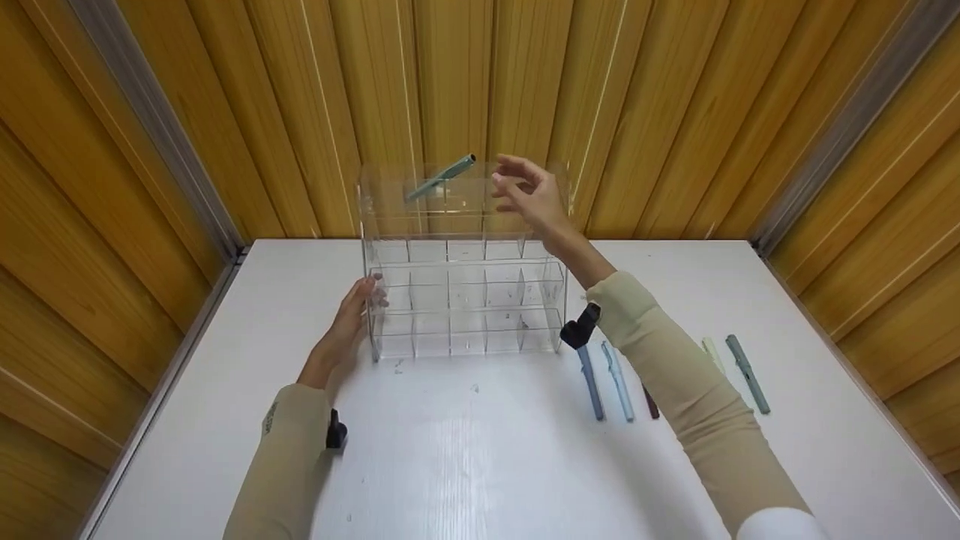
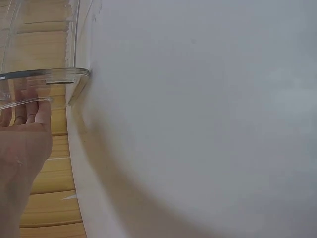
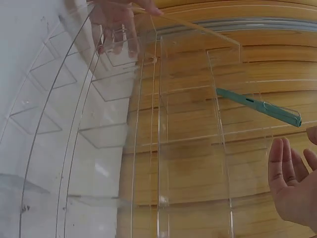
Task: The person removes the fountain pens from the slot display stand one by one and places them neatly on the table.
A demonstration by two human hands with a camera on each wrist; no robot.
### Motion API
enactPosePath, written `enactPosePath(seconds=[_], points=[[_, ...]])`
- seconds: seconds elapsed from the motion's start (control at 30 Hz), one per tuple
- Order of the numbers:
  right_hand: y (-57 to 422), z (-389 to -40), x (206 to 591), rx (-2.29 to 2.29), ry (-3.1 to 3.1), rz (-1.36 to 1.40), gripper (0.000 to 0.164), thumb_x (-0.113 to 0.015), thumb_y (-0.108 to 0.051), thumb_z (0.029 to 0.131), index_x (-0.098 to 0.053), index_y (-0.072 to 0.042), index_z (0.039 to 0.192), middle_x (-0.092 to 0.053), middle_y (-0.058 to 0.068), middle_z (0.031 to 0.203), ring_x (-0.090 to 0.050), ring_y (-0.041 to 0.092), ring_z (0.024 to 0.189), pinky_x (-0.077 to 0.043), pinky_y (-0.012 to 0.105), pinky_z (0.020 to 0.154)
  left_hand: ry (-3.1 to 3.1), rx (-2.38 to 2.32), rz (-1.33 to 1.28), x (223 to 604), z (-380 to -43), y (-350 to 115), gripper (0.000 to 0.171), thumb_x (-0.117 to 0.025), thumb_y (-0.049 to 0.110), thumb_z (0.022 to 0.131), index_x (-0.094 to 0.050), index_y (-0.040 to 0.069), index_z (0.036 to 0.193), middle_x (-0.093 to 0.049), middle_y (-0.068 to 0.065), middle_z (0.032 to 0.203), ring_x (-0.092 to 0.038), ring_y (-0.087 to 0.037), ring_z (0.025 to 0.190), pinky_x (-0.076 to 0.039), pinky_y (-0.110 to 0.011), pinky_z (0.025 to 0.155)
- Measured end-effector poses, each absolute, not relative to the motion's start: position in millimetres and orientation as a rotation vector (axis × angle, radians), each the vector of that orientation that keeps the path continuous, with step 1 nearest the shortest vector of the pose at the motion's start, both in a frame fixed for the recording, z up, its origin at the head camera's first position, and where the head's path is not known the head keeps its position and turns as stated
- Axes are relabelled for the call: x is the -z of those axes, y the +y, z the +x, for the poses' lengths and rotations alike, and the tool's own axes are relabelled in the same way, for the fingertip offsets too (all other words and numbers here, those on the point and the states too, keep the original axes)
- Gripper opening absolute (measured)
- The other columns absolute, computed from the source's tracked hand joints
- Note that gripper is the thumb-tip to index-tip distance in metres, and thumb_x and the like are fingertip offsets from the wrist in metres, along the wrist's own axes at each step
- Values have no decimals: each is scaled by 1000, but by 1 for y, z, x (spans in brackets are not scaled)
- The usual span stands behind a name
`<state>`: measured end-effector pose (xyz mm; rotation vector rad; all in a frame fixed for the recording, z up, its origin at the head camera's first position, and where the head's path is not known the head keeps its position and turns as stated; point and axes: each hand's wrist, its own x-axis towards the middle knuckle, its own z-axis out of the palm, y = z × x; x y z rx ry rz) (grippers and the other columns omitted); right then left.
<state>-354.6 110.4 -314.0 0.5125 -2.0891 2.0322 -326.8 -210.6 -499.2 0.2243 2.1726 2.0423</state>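
A clear acrylic rack (image 1: 466,262) with tiers of small compartments stands upright on the white table. At its left side my left hand (image 1: 358,300) holds the side panel; the fingers show through the clear plastic in the right wrist view. A teal pen (image 1: 440,178) with a clip leans at a slant in the rack's top tier, its clip end up and to the right. Just right of that pen, apart from it, my right hand (image 1: 529,193) is raised with loosely bent fingers and nothing in them. The left wrist view shows the left hand (image 2: 25,134) against the rack's edge.
Right of the rack lie a blue-grey pen (image 1: 591,382), a light blue pen (image 1: 619,382), a dark red pen (image 1: 650,403) partly under the right sleeve, a cream pen (image 1: 712,352) and a grey-green pen (image 1: 748,373). Wood-patterned walls (image 1: 450,90) enclose the table (image 1: 450,465).
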Motion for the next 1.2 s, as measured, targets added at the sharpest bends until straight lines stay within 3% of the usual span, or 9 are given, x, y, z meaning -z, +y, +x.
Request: enactPosePath(seconds=[0.27, 0.5, 0.67, 0.93, 1.2], points=[[78, -366, 321, -2233, -2009, 516, 56, -61, -10, 102, -41, -7, 154, -56, 18, 143, -71, 13, 87, -64, 32, 78, 2148, -2004, 218, 501, -327, -207, 71, -27, 63, 105, -22, 21, 162, -28, -16, 165, -22, -33, 157, -11, -53, 130], [62, -364, 327, -2238, -2006, 428, 44, -61, -9, 102, -52, -7, 146, -68, 14, 118, -71, 14, 84, -64, 35, 77, 2156, -2006, 233, 507, -323, -200, 71, -29, 64, 104, -26, 21, 161, -35, -19, 159, -31, -32, 151, -12, -54, 130], [58, -362, 326, -2244, -1960, 367, 35, -61, -5, 101, -57, -1, 136, -68, 7, 104, -70, 13, 76, -64, 30, 68, 2139, -2013, 212, 505, -320, -198, 72, -30, 65, 103, -27, 22, 160, -34, -18, 160, -31, -33, 151, -15, -54, 129], [55, -357, 323, -2215, -1905, 322, 31, -62, -6, 101, -61, -3, 132, -69, 4, 99, -70, 12, 71, -59, 24, 63, 2142, -2007, 214, 505, -321, -201, 75, -29, 69, 102, -23, 24, 162, -30, -13, 163, -22, -31, 157, -10, -53, 131], [60, -348, 316, -2124, -1792, 367, 29, -67, -4, 97, -65, 2, 125, -71, 8, 94, -67, 12, 68, -57, 22, 57, 2140, -2041, 251, 505, -326, -202, 71, -31, 63, 104, -26, 21, 161, -35, -20, 155, -32, -32, 147, -11, -56, 129]])
